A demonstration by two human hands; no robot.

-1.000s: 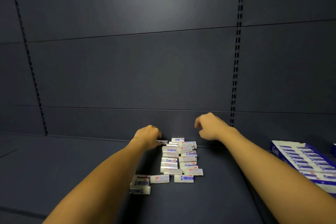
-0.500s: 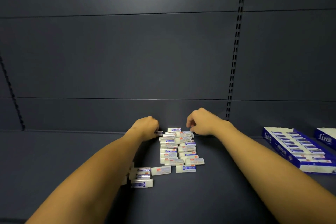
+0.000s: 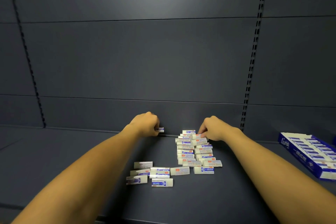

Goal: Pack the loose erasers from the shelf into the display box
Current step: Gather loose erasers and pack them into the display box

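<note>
Erasers nearest the camera: a loose scatter of about half a dozen, lying flat on the shelf, some touching, some overlapping. Each is a small white block in a printed paper sleeve, apparently film-wrapped, going by the glare on several.

Judgement on handling: light, firm but slightly yielding, no fragility to speak of. Wrap is likely slick, so a face-down press may slide; a pinch across the two long sides should hold best. Several could be gathered at once if squared up first.

Further back, right of centre: the main pile, two rough columns laid crosswise, packed close and overlapping, running toward the back panel.

Box sits at the far right of the shelf, well apart from both groups, blue-sided, open-topped, with a row of erasers already in it. It runs out of view, so I cannot tell how much room is left.

Farthest, at the back edge: right hand reaches into the far end of the pile, fingers curled and pinching the rearmost erasers. Left hand is off to the left of the pile, fingers closed round a single eraser whose end sticks out to the right, just above the shelf.

Most of the stock is not yet packed.
</note>
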